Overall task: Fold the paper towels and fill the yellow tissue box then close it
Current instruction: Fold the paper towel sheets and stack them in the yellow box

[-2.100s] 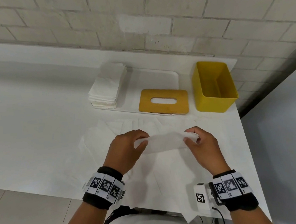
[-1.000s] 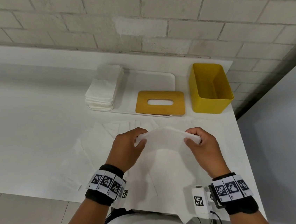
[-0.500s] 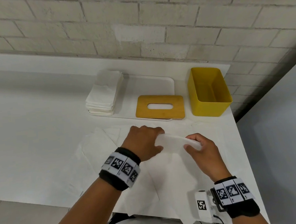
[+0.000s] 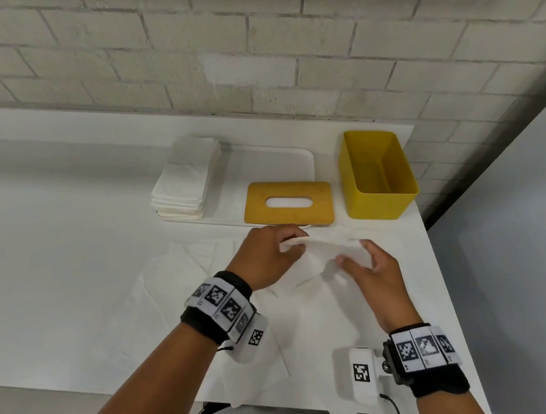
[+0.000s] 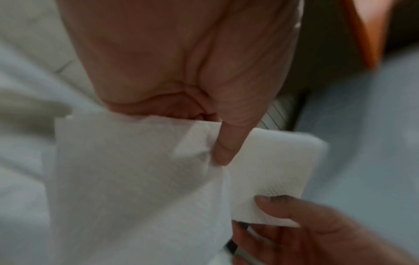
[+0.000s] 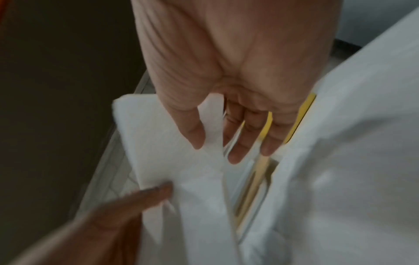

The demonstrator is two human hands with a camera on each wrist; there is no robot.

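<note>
A white paper towel [image 4: 328, 251], folded to a narrow strip, hangs low over the table between my two hands. My left hand [image 4: 289, 244] pinches its left end; the left wrist view shows the thumb [image 5: 224, 152] pressed onto the towel [image 5: 278, 161]. My right hand [image 4: 354, 253] holds the right end lightly, its thumb [image 6: 195, 136] on one side of the towel and its nearly straight fingers [image 6: 235, 154] on the other. The open yellow box [image 4: 379, 207] stands empty at the back right. Its wooden lid [image 4: 286, 220], with a slot, lies flat to its left.
A stack of folded towels [image 4: 188, 182] sits on a white tray [image 4: 277, 162] behind the lid. Unfolded sheets [image 4: 178, 277] cover the table under and left of my hands. The table's right edge [image 4: 440, 273] is close to my right hand. A brick wall stands behind.
Both hands carried the folded towel away from me and lower, toward the lid. My right hand's fingers have straightened from a curled grip.
</note>
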